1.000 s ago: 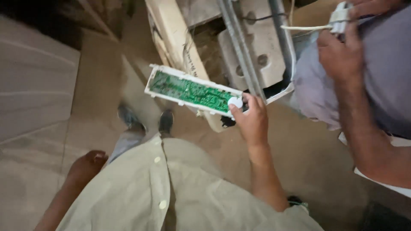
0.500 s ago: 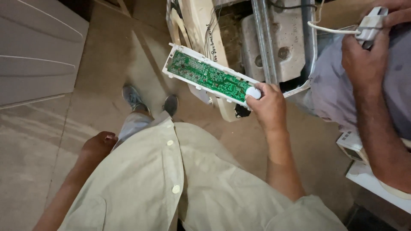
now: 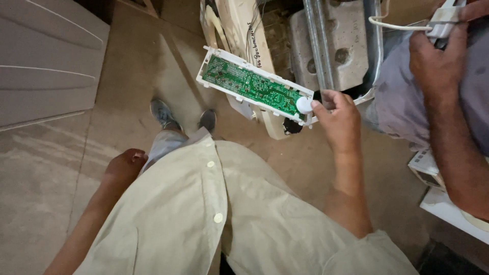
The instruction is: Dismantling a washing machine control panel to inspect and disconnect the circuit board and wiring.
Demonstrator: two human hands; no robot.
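My right hand [image 3: 340, 119] grips the right end of a long green circuit board [image 3: 249, 84] set in a white plastic frame, with a white round knob [image 3: 304, 105] by my thumb. The board is held out flat in front of me, tilted down to the right. My left hand [image 3: 125, 165] hangs at my side by my hip, fingers curled, nothing visible in it. My beige buttoned shirt [image 3: 219, 219] fills the lower middle, and my grey shoes [image 3: 164, 113] show on the floor below.
Another person at the right holds a white connector with a cable [image 3: 442, 23] in one hand [image 3: 435, 61]. A grey concrete block with metal rods [image 3: 331, 46] and a cream panel [image 3: 249, 35] lie ahead. A white appliance casing [image 3: 46, 66] stands at left on the tan floor.
The view has shifted, so the board and my right hand now sit a little lower. The grip on the board is unchanged. My left hand stays at my side.
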